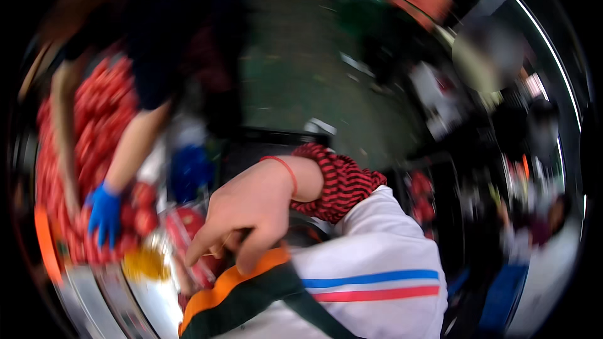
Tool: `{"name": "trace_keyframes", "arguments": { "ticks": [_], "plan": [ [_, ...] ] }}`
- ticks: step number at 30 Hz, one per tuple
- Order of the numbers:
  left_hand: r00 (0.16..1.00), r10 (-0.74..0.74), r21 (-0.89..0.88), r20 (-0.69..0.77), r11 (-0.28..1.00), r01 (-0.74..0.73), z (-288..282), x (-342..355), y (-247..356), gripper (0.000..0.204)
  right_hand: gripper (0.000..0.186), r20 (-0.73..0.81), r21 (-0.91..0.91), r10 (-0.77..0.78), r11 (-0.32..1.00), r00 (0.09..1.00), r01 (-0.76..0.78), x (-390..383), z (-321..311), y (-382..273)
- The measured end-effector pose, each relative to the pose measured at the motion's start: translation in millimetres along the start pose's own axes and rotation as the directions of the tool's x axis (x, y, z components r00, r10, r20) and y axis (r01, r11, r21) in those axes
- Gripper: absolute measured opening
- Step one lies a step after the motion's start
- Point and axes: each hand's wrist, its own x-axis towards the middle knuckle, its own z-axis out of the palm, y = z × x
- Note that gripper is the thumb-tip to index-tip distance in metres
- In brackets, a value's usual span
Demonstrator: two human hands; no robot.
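Note:
My right hand (248, 210), with a red string at the wrist, comes in from the right in a white sleeve with a red-and-black cuff. Its fingers are curled and pinched around a thin yellowish band (221, 243), blurred by motion. Just beyond the fingers lies a clear plastic bag (188, 229) with something red and round inside. A sliver of my left hand (183, 279) shows beside that bag; its fingers are mostly hidden. Part of a dark green apron with an orange edge (239, 276) lies below my right hand.
To the left, a co-worker's blue-gloved hand (105, 216) reaches into a big heap of red packed pieces (103, 132). A yellow item (146, 263) and metal rails (94, 295) are near it. Dark crates (251, 141) stand ahead; other people are blurred at right.

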Motion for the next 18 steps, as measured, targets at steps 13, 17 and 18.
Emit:
{"name": "trace_keyframes", "arguments": {
  "ticks": [13, 17, 18],
  "plan": [
    [0.743, -0.536, 0.823, 0.4, 0.566, -0.035, 181, 186, -63, 0.094, 0.079, -0.884, 0.161, 0.356, 0.842, -0.304, 0.515, -290, 207, 10],
    [0.836, -0.523, 0.858, 0.164, 0.494, 0.141, 163, 186, -63, 0.061, 0.054, -0.376, -0.068, 0.199, 0.968, -0.905, 0.241, -398, 288, -33],
    [0.866, -0.485, 0.852, 0.124, 0.499, 0.158, 154, 187, -64, 0.057, 0.045, -0.38, -0.12, 0.134, 0.974, -0.915, 0.193, -417, 305, -33]
  ]
}}
